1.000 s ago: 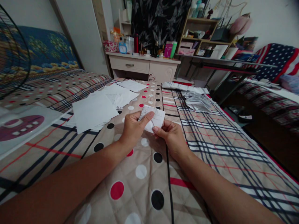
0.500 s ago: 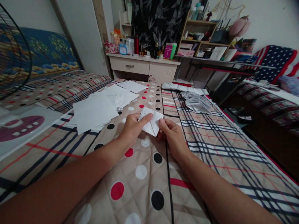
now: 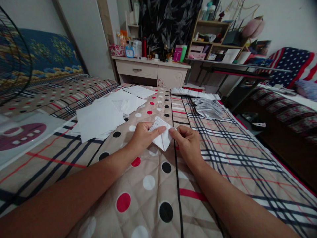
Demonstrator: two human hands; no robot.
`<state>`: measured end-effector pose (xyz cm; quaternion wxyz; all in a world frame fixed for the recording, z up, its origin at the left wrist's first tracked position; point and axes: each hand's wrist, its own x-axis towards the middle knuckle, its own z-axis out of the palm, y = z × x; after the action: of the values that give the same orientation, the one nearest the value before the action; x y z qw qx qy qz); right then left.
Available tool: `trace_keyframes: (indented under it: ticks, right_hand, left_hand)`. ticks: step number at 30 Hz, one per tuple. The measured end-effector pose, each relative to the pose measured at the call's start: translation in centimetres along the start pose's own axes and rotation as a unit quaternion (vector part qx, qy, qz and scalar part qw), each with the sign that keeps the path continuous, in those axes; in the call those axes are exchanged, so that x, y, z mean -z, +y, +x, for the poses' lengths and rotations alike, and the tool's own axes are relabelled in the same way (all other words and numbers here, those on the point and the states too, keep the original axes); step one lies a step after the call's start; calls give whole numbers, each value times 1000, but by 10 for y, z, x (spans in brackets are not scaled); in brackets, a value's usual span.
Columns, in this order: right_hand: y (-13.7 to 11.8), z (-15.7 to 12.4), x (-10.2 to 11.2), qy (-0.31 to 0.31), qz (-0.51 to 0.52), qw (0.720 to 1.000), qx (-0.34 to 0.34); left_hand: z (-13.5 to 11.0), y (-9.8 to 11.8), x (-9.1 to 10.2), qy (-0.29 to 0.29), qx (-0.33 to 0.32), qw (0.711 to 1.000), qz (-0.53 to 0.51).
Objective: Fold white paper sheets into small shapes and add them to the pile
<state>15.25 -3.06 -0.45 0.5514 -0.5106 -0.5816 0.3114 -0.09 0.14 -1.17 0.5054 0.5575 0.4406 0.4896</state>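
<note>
A small folded paper (image 3: 162, 140), white with printing along one edge, is held just above the bed between both hands. My left hand (image 3: 146, 134) grips its left side, thumb pressed flat on top and the fingers beneath out of sight. At its right edge my right hand (image 3: 187, 138) pinches the paper between thumb and curled fingers. To the left lies a loose pile of white paper sheets (image 3: 99, 119), some with print. On the right are a bundle of folded papers (image 3: 209, 109) and a long row of folded paper pieces (image 3: 195, 94).
The bed is covered by a quilted bedspread (image 3: 148, 181) with dots and plaid. A plastic bag (image 3: 29, 132) with a purple print lies at left, near a wire fan guard (image 3: 27, 66). Beyond the bed stand a white dresser (image 3: 151, 69) and a desk with shelves (image 3: 213, 43).
The folded paper has turned slightly and come a little nearer. My right hand has shifted its pinch, its fingers now more curled at the paper's right edge.
</note>
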Motion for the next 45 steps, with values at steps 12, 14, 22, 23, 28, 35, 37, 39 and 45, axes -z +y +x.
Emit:
trace_keyframes:
  ticks: [12, 14, 22, 23, 28, 35, 37, 39, 45]
  right_hand:
    - [13, 5, -4, -103, 163, 975, -109]
    - [14, 7, -2, -83, 156, 979, -104]
    - [19, 14, 3, 24, 120, 988, -99]
    - [20, 14, 3, 20, 111, 989, -100]
    - [25, 16, 5, -23, 51, 995, -82]
    - [26, 18, 8, -32, -57, 998, -18]
    - [29, 19, 9, -40, -97, 994, -17]
    - [33, 19, 9, -53, -131, 990, -14]
    - [38, 20, 9, -68, -146, 987, -16]
  left_hand:
    - [0, 0, 3, -112, 5, 989, 100]
    - [0, 2, 3, -129, 10, 986, 102]
    - [5, 4, 11, -179, 92, 975, 95]
    - [5, 4, 11, -179, 97, 973, 107]
    - [6, 3, 13, -151, 59, 959, 234]
    - [5, 0, 14, -48, -36, 924, 378]
    - [3, 1, 13, -31, -47, 906, 419]
    - [2, 1, 14, -19, -62, 891, 450]
    - [4, -6, 17, -14, -74, 900, 429]
